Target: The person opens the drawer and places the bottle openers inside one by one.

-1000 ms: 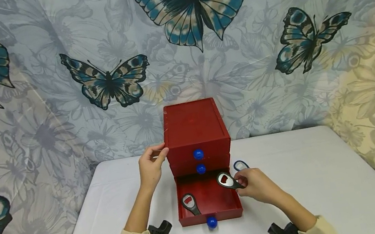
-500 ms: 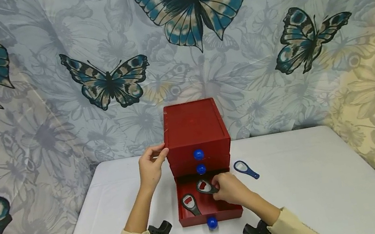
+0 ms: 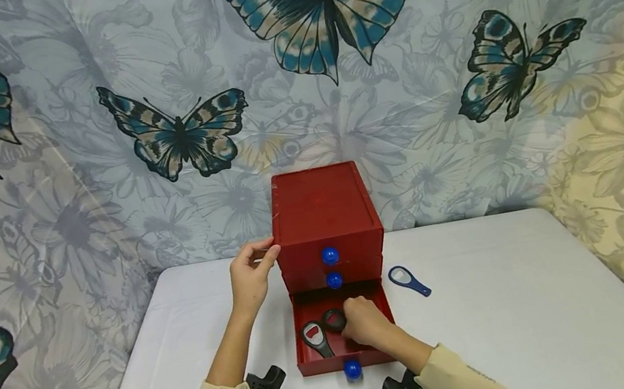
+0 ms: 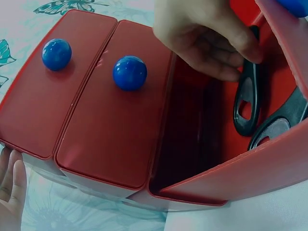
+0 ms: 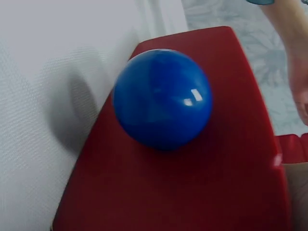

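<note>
My right hand (image 3: 365,321) is inside the pulled-out bottom drawer (image 3: 349,361), pinching the handle of a black bottle opener (image 3: 334,319). The left wrist view shows that bottle opener (image 4: 247,98) with its head down, near the drawer floor; whether it touches the floor I cannot tell. Beside it, at the drawer's left, lies a second black bottle opener (image 3: 314,336) with a metal insert. The fingers of my left hand (image 3: 249,277) rest against the left side of the red drawer unit (image 3: 322,203). Its fingers look fairly straight in the left wrist view.
On the white table (image 3: 521,297), right of the unit, lies a blue bottle opener (image 3: 409,281). Two upper drawers with blue knobs (image 3: 331,257) are closed. The bottom drawer's blue knob (image 5: 162,98) fills much of the right wrist view. Butterfly-printed cloth (image 3: 385,113) hangs behind.
My right hand has moved left and down into the drawer with the black bottle opener, uncovering the blue one on the table. My left hand has stayed put.
</note>
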The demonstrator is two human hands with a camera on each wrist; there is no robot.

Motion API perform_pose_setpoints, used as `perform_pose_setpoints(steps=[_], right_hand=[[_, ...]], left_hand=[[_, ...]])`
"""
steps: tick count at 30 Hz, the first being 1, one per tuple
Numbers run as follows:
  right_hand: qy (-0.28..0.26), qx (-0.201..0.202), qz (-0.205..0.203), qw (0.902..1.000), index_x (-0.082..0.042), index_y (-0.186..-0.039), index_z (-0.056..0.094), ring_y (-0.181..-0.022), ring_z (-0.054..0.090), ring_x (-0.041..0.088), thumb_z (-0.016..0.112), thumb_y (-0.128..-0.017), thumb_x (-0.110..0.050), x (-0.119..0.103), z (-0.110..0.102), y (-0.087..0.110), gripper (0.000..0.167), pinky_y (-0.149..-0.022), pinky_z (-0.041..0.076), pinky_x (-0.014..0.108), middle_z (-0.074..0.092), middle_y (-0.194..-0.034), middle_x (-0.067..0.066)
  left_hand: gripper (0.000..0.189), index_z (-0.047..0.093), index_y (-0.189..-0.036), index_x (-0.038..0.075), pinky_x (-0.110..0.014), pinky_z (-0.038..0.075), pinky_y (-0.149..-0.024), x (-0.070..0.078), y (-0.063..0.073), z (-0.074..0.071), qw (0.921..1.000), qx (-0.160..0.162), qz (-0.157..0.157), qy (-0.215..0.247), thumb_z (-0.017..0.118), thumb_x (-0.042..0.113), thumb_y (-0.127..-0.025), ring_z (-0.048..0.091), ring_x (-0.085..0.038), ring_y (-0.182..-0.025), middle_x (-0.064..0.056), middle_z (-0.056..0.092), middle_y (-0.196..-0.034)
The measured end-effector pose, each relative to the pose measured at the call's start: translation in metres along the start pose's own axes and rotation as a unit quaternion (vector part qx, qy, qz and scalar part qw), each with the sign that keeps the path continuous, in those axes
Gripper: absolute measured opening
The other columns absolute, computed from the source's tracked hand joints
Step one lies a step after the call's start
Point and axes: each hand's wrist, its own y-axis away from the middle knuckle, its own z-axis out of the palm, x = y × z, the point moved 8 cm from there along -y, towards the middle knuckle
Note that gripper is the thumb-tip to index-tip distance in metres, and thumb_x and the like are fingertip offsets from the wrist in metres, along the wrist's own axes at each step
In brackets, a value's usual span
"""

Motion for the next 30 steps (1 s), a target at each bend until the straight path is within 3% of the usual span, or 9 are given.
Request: perform_pose_setpoints(steps=[8, 15, 22, 26, 30], right_hand=[[0.012, -0.014, 0.012, 0.9998, 0.005, -0.087, 0.064, -0.058, 0.052, 0.019, 0.078, -0.069, 0.001, 0.007, 0.012, -0.003, 0.023, -0.056, 0.051, 0.031, 0.066, -0.077, 0.015], [0.011, -0.021, 0.023, 0.9995, 0.005, -0.092, 0.066, -0.06, 0.053, 0.019, 0.08, -0.072, -0.004, 0.008, 0.009, 0.0, 0.026, -0.058, 0.052, 0.031, 0.067, -0.079, 0.013], [0.02, -0.026, 0.01, 0.9994, -0.001, -0.09, 0.068, -0.068, 0.055, 0.018, 0.08, -0.079, -0.024, 0.003, -0.019, 0.008, 0.028, -0.061, 0.051, 0.033, 0.065, -0.078, 0.007], [-0.022, -0.062, -0.024, 0.9975, -0.001, -0.099, 0.071, -0.075, 0.058, 0.015, 0.077, -0.083, -0.025, 0.004, -0.038, 0.012, 0.03, -0.065, 0.053, 0.032, 0.07, -0.089, 0.007], [-0.069, -0.09, -0.048, 0.9924, 0.001, -0.103, 0.07, -0.076, 0.058, 0.014, 0.074, -0.086, -0.025, 0.009, -0.059, 0.017, 0.031, -0.065, 0.053, 0.028, 0.068, -0.087, 0.005]], left_hand=[[0.024, 0.069, -0.107, -0.004, -0.015, 0.053, -0.069, -0.005, -0.001, 0.0, 0.9996, 0.007, 0.028, 0.004, 0.072, 0.011, -0.088, 0.062, 0.001, -0.079, -0.022, 0.068, -0.109], [0.025, 0.069, -0.107, -0.003, -0.016, 0.053, -0.07, -0.005, -0.001, 0.0, 0.9997, 0.004, 0.024, 0.004, 0.072, 0.013, -0.089, 0.062, 0.001, -0.08, -0.02, 0.069, -0.109], [0.024, 0.068, -0.108, -0.006, -0.014, 0.052, -0.069, -0.008, -0.002, 0.001, 0.9999, 0.011, 0.01, 0.001, 0.071, 0.007, -0.088, 0.06, 0.004, -0.078, -0.024, 0.068, -0.111], [0.025, 0.067, -0.109, -0.009, -0.013, 0.051, -0.068, -0.008, -0.002, 0.001, 0.9999, 0.013, 0.002, -0.001, 0.07, 0.004, -0.088, 0.059, 0.006, -0.077, -0.027, 0.067, -0.113], [0.024, 0.067, -0.108, -0.008, -0.013, 0.051, -0.068, -0.008, -0.003, 0.0, 0.9999, 0.013, 0.008, -0.002, 0.07, 0.005, -0.088, 0.06, 0.005, -0.077, -0.026, 0.068, -0.113]])
